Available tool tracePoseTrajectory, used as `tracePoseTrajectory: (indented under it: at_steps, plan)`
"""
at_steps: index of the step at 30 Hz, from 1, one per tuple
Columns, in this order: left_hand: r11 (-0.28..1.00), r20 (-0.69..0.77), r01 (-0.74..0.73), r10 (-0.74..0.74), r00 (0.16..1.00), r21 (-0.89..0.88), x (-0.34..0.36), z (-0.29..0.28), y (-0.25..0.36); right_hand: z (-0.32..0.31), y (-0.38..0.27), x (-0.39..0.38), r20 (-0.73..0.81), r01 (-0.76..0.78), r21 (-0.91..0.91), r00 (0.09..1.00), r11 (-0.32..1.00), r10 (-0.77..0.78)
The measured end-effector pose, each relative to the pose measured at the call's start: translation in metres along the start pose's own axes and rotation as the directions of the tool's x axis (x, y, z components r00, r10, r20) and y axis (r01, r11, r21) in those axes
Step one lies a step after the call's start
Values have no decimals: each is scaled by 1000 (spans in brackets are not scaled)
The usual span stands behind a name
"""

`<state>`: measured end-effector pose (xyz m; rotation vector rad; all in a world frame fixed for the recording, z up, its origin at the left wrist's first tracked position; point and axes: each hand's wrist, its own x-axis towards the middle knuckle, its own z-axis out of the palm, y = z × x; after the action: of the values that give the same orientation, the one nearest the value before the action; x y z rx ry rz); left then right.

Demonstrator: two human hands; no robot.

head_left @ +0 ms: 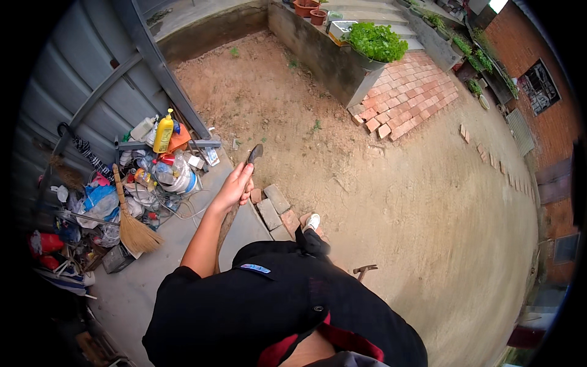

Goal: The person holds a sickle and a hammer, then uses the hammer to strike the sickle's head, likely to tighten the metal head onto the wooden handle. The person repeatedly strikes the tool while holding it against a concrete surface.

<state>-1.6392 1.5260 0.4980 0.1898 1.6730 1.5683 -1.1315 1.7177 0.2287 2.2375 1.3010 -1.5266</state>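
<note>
My left hand (235, 186) is closed around the wooden shaft of a long-handled tool. A dark, curved metal head (255, 153) sticks out just beyond my fingers; its exact kind is unclear. Below the grip, the shaft (227, 226) runs back beside my forearm toward my body. On my right side, a hammer-like tool (365, 269) with a brownish metal head shows past my black shirt, its lower part hidden. My right hand is out of sight, so whether it holds that tool cannot be seen.
Household clutter with bottles and bags (147, 177) fills the left, beside a straw broom (131, 223) and a grey metal gate (79, 79). Loose bricks (269, 211) lie by my foot. Ahead are a low wall (318, 64), brick paving (409, 92) and a potted leafy plant (376, 43).
</note>
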Motion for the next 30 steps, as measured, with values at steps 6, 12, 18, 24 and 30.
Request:
tracePoseTrajectory:
  at_steps: [6,12,18,24,30]
  plan:
    - [1000,-58,-12,12,998,-11,125,34,27,-10,-104,96,-37,-1,-110,999,994,-3]
    - [1000,-88,-1,-1,996,-17,212,52,66,-18,-226,186,-20,39,-219,999,975,-44]
    - [999,-153,26,-30,988,-28,312,17,105,46,-391,262,71,111,-203,993,973,-98]
    - [999,-185,-13,3,983,-51,451,-53,148,157,-597,253,172,289,-183,951,940,-258]
    - [999,-234,12,-20,972,-38,586,-142,225,272,-749,245,255,316,-269,934,910,-250]
